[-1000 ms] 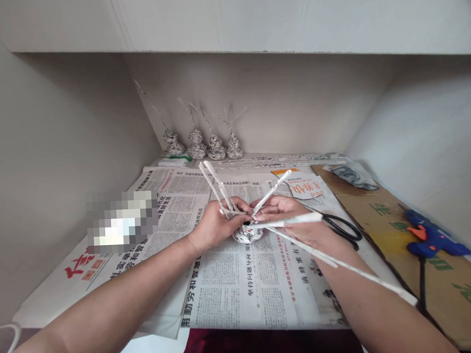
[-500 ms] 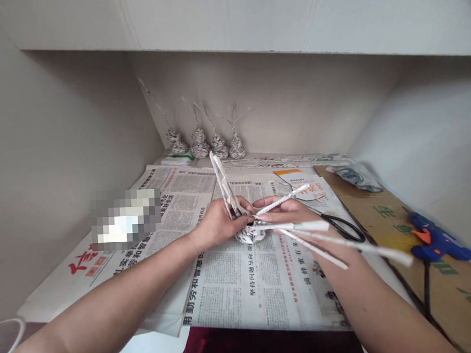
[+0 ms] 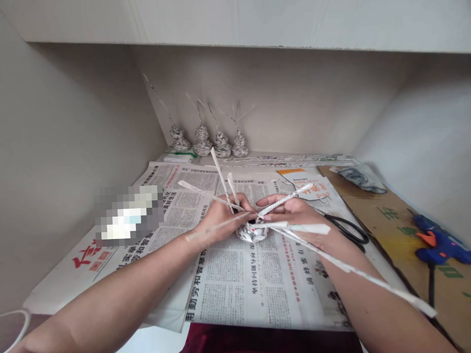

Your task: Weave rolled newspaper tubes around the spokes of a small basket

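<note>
A small round piece woven from rolled newspaper (image 3: 252, 233) sits low over the newspaper, with several paper tubes (image 3: 287, 199) fanning out from its rim. My left hand (image 3: 224, 217) is closed around the left side of the woven piece, thumb and fingers pinching at its rim. On the opposite side, my right hand (image 3: 289, 210) is closed with its fingertips on the base of a tube at the rim. One long tube (image 3: 380, 284) reaches across my right forearm. The fingertips partly hide the opening of the piece.
Several gourd-shaped woven paper pieces (image 3: 240, 144) stand along the back wall. Newspaper sheets (image 3: 232, 286) cover the table. On the right lie black-handled scissors (image 3: 347, 229), a cardboard sheet (image 3: 377, 212) and a blue glue gun (image 3: 443, 240). Thin paper rods (image 3: 297, 160) lie at the back.
The tubes on the left have spread apart, with some now leaning left over my left hand and wrist. The long right-hand tube has swung down along my forearm. Both hands stay at the woven piece.
</note>
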`<state>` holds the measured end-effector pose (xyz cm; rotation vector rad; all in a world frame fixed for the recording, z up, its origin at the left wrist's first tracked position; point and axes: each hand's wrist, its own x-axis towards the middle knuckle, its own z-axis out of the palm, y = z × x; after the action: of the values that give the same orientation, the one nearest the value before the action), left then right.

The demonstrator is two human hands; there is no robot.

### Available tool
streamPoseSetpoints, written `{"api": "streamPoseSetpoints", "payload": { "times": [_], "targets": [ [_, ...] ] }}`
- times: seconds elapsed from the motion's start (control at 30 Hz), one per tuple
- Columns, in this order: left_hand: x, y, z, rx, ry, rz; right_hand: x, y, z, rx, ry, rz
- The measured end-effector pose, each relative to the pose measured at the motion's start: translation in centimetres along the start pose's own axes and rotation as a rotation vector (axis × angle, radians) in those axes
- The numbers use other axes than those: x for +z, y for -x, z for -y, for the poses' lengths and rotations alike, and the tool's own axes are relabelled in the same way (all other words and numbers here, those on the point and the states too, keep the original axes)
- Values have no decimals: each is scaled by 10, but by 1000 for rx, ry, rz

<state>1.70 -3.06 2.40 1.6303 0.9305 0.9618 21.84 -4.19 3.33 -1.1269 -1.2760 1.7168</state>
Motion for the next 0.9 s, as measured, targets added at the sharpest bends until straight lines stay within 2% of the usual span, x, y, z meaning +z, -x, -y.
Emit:
{"api": "streamPoseSetpoints", "payload": {
  "times": [0.13,0.3,0.57,0.9],
  "targets": [
    [-2,-1,-1,21,-45,-22,1,-4,-6,-101,69,-11],
    [-2,-3,4,5,-24,18,2,-3,-6,-199,239,3],
    [1,-3,8,17,31,4,8,1,-1,-187,285,-25],
    [-2,-5,6,-13,34,15,6,0,-10,-365,404,-40]
  ]
}}
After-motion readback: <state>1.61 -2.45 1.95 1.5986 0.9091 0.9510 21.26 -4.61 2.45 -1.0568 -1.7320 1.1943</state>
